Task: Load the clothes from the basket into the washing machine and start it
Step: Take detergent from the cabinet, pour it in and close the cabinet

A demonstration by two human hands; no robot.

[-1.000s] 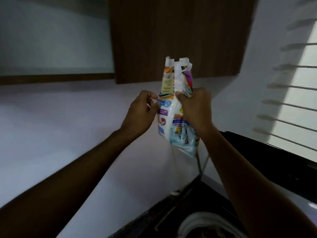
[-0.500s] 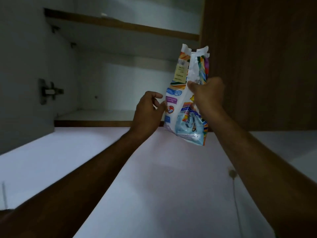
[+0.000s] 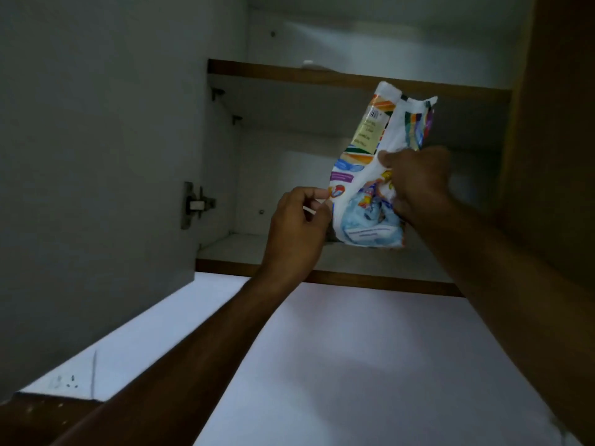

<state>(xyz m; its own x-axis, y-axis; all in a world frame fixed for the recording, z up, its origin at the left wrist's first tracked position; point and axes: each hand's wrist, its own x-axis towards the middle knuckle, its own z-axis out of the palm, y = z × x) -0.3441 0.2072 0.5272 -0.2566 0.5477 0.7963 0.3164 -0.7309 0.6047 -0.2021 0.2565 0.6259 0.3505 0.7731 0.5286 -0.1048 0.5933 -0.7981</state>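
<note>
A colourful detergent packet (image 3: 370, 175), white with printed pictures and a torn top, is held up in front of an open wall cupboard. My right hand (image 3: 417, 185) grips the packet round its middle from the right. My left hand (image 3: 297, 226) is just left of the packet's lower part, fingers curled, fingertips at its edge; whether they pinch it I cannot tell. The washing machine, the basket and the clothes are out of view.
The wall cupboard has a lower shelf (image 3: 257, 252) and an upper shelf (image 3: 289, 72), both nearly bare. Its grey door (image 3: 96, 156) stands open at the left with a metal hinge (image 3: 194, 204). A brown door (image 3: 560, 140) is at the right. A wall socket (image 3: 66, 383) sits low left.
The view has swung up and left, away from the washing machine to the open cupboard. Both hands have lifted the packet toward the lower shelf.
</note>
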